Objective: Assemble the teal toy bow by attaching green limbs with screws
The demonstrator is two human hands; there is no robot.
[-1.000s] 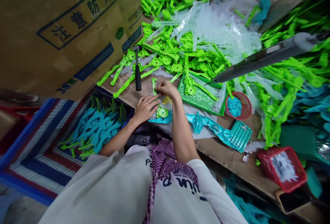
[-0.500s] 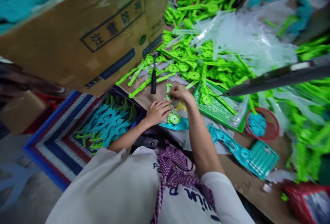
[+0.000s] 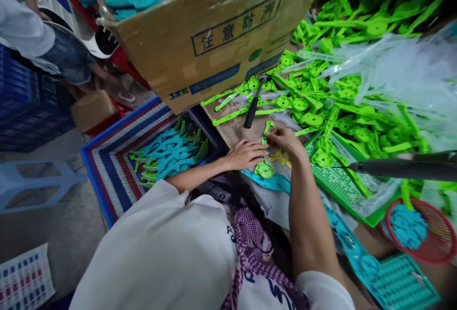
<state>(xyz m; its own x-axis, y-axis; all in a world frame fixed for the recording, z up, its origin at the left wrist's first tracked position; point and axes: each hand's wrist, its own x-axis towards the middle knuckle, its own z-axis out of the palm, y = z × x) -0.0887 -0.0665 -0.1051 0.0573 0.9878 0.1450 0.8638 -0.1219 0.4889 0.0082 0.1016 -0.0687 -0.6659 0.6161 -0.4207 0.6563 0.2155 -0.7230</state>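
Observation:
A long lime-green plastic part with a round disc end lies on the work surface in front of me. My left hand lies across its middle, fingers together and curled over it, holding it. From the other side my right hand pinches at the part's narrow upper half; whatever small piece is between those fingertips is hidden. Just beyond lies a hammer with a black handle. Yellow pieces sit under my right wrist, and a turquoise plastic part lies nearest my body.
A tall cardboard box of turquoise parts stands ahead. Lime-green parts are heaped beyond. At right are a green tray, a red basket and a dark pen-like tool. A striped lined bin holds parts at left. Another person is at upper left.
My view has swung left, so the scene sits farther right and more of the floor and another person show. Both hands stay at the same green part.

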